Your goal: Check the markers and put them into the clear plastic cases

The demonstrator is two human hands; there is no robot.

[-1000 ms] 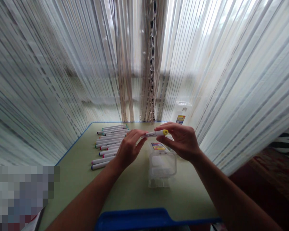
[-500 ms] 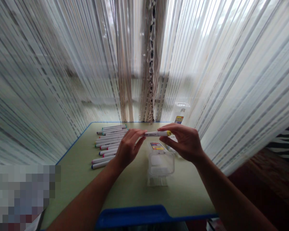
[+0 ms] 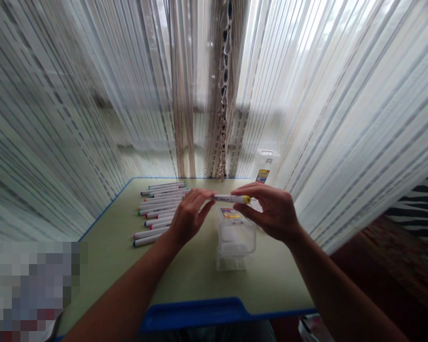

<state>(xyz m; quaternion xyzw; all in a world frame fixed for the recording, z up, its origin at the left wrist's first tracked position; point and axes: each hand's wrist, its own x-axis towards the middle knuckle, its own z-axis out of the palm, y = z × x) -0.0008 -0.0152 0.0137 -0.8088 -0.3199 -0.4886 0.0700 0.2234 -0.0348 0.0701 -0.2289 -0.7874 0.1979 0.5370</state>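
A white marker (image 3: 223,197) with a yellow end is held level above the table, between both hands. My left hand (image 3: 192,211) pinches its left end with thumb and fingers. At the yellow end, my right hand (image 3: 269,204) grips it between thumb and fingertips. Below the marker stands a clear plastic case (image 3: 237,240) with a coloured label on top. Several white markers (image 3: 157,206) with coloured ends lie side by side left of my left hand, which partly hides them.
The pale green table (image 3: 107,266) has a blue edge and a blue tray (image 3: 196,313) at its front. Another clear container (image 3: 263,171) with a yellow label stands behind my right hand. String curtains (image 3: 135,85) hang along the back and sides.
Both hands keep their grip on the marker, almost unmoved. The view has shifted slightly, so the table and the things on it sit a little higher and further left.
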